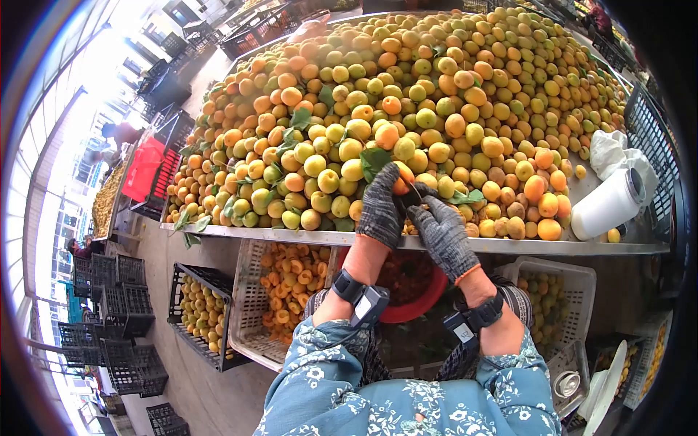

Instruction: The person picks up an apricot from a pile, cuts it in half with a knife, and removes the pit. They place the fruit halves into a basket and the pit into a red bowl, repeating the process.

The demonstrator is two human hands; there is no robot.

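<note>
My left hand (382, 206), in a grey knitted glove, is closed around an orange apricot (404, 179) at the front of the fruit pile. A green leaf (374, 163) shows just beyond its fingers. My right hand (443, 231), gloved the same way, meets the left one at the apricot. Its fingers are pinched together near a thin, dark item that is too small to name. Below both hands, partly covered by them, is a red basin (416, 304) with dark orange scraps inside.
A metal-edged table (305, 235) bears heaped apricots (436, 87). On its right are a white bottle (607, 205) and a white bag (609, 154). Underneath are a white crate (247, 320) of halved apricots, a black crate (174, 301) of whole ones and another white crate (587, 294).
</note>
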